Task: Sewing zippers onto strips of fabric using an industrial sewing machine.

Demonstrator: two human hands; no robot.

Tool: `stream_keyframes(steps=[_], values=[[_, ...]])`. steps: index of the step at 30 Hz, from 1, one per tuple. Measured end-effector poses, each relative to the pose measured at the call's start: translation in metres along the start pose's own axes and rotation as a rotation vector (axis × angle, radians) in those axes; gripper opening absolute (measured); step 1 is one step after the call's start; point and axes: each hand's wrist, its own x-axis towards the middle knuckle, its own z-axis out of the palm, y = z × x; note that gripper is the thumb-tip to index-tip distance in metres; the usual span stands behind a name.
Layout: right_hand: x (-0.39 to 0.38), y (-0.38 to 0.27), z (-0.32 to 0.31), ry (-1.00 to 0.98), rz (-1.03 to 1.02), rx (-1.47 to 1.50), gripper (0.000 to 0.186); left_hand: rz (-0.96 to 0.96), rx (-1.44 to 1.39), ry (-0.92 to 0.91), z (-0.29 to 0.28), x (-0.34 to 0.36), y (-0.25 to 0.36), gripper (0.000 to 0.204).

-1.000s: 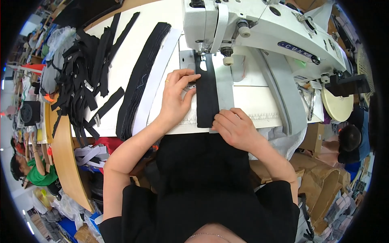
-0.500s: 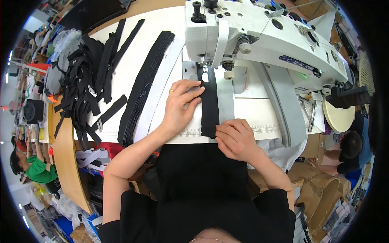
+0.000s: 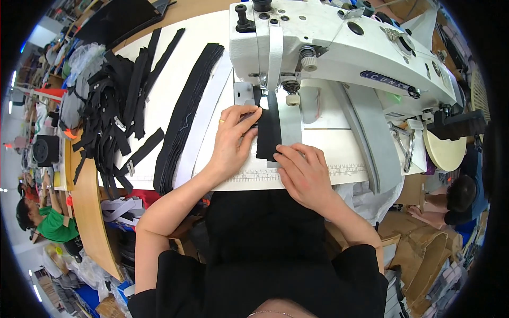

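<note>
Steadying black strip point(image 3: 269, 135) with left hand point(image 3: 231, 140), grip apart, and right hand point(image 3: 303, 172), cannot tell whether clamped; could skew it across grey strip point(image 3: 290, 121) by pushing unevenly.

There are two hands point(image 3: 231, 142) point(image 3: 304, 172), one sewing machine point(image 3: 328, 50), one black strip stack point(image 3: 186, 119) and one ring point(image 3: 221, 121).

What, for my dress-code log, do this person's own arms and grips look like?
Plain black short sleeves cover the upper arms, leaving the forearms bare, with no watch or bracelet visible. The left grip is ungloved and wears a gold-coloured ring. The right grip is also ungloved.
</note>
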Motion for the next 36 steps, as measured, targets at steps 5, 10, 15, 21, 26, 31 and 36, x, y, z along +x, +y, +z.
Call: stream_keyframes(steps=[5,10,15,21,26,31,36], values=[[0.008,0.001,0.002,0.012,0.033,0.007,0.031,0.044,-0.028,0.004,-0.004,-0.001,-0.011,0.045],[0.02,0.009,0.003,0.03,0.029,-0.012,0.029,0.049,0.046,-0.048,-0.003,0.001,-0.005,0.054],[0.031,0.017,0.004,0.062,0.035,-0.027,0.023,0.003,-0.001,-0.039,-0.002,0.001,0.0,0.055],[0.045,0.029,0.007,0.105,0.054,0.04,0.016,0.045,-0.003,-0.038,-0.005,0.003,-0.006,0.051],[0.055,0.038,0.011,0.115,0.049,0.062,0.015,0.073,0.016,-0.032,-0.003,0.004,-0.007,0.05],[0.057,0.038,0.016,0.117,0.062,-0.007,0.016,0.061,0.026,-0.04,-0.002,0.004,-0.006,0.051],[0.058,0.038,0.022,0.073,0.057,-0.095,0.021,0.071,0.052,-0.028,-0.001,0.004,-0.007,0.052]])
